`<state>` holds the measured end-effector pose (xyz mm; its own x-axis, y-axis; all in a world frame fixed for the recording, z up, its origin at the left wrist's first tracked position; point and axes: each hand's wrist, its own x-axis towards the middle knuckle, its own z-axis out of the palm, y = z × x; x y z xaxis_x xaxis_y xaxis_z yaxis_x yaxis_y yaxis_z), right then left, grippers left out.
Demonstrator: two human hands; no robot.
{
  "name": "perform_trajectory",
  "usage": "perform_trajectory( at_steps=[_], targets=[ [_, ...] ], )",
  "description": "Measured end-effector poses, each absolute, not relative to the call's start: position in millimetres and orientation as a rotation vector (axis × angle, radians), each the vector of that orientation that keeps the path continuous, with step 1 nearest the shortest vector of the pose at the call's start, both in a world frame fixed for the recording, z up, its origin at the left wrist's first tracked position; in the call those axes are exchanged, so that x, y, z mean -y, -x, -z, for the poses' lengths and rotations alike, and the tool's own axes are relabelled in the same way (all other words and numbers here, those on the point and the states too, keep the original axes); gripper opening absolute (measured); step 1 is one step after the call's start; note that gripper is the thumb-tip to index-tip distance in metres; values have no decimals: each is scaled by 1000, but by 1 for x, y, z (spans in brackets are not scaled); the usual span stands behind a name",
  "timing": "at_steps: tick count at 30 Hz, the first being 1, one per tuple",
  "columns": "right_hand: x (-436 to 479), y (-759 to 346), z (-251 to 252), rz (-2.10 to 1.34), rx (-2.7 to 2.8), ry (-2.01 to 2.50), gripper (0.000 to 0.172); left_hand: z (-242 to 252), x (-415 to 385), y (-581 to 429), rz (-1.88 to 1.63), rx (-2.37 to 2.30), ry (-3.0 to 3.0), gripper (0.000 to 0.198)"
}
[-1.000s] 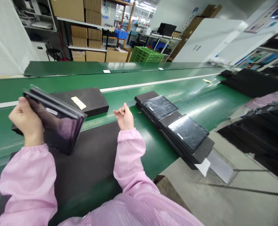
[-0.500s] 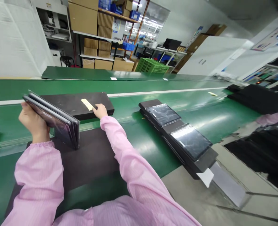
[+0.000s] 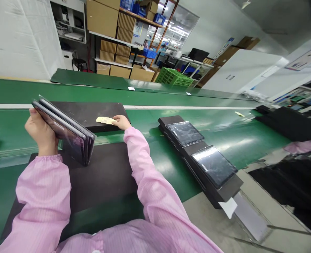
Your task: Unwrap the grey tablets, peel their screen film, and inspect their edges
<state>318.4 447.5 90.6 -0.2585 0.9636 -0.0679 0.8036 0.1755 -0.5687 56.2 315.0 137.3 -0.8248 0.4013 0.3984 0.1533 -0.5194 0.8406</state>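
Observation:
My left hand (image 3: 41, 133) is closed on a stack of dark flat screen panels (image 3: 68, 131), held tilted with one corner resting on a black mat (image 3: 103, 177). My right hand (image 3: 121, 122) reaches forward and pinches a small yellowish label (image 3: 106, 120), lifting it off a black foam tray (image 3: 85, 114) on the green conveyor belt (image 3: 150, 116). To the right, two more screen panels (image 3: 185, 133) (image 3: 214, 166) lie face up on black trays.
Dark trays (image 3: 289, 123) are stacked at the far right, and a white paper slip (image 3: 228, 207) hangs off the bench edge. Behind the belt stand shelves with cardboard boxes (image 3: 116, 52), a green crate (image 3: 173, 77) and a white cabinet (image 3: 239, 72).
My right hand reached from the mat to the foam tray and took hold of the yellowish label, which is now lifted. The left hand kept the panel stack, shifting slightly.

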Motion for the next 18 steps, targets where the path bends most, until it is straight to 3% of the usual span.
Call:
perform_trajectory(
  at_steps=[11,18],
  targets=[
    [-413,-310,-63,-285,2011,1934,35,-138,-315,-57,-2502,-1387,-841,73],
    [-422,-316,-54,-205,2000,1868,34,-137,-315,-57,-2491,-1388,-872,71]
  ],
)
